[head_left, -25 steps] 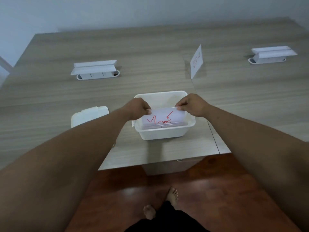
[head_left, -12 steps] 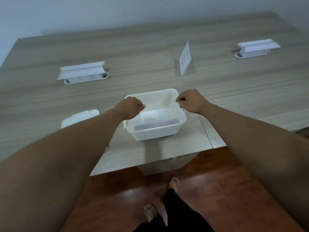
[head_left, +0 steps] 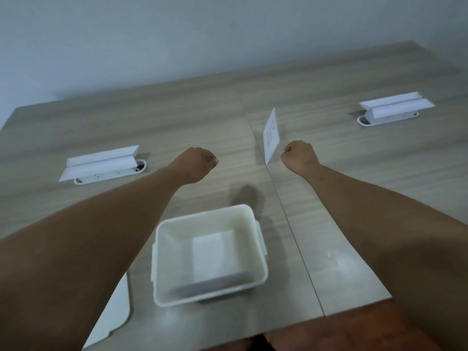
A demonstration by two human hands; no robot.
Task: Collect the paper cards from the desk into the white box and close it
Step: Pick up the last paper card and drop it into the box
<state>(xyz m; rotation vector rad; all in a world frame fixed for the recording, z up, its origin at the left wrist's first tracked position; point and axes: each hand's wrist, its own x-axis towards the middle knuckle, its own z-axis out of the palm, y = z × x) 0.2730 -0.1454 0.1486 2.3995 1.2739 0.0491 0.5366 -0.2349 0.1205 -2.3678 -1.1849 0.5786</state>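
The open white box (head_left: 249,231) sits near the desk's front edge, with cards (head_left: 215,252) lying inside it against the near wall. Its white lid (head_left: 114,317) lies flat to the left, mostly hidden under my left forearm. One paper card (head_left: 271,135) with red writing stands upright on the desk beyond the box. My right hand (head_left: 300,155) is curled into a loose fist just right of that card, close to its lower edge. My left hand (head_left: 198,164) is also closed and holds nothing, well left of the card.
Two white pop-up socket units stand open on the wooden desk (head_left: 177,122): one at the left (head_left: 101,164), one at the far right (head_left: 395,108). A seam in the desk runs past the box's right side. Red-brown floor (head_left: 354,330) shows below the front edge.
Both hands let a card with red writing drop into the box, then reached forward past it towards the upright card. The view has moved closer over the desk.
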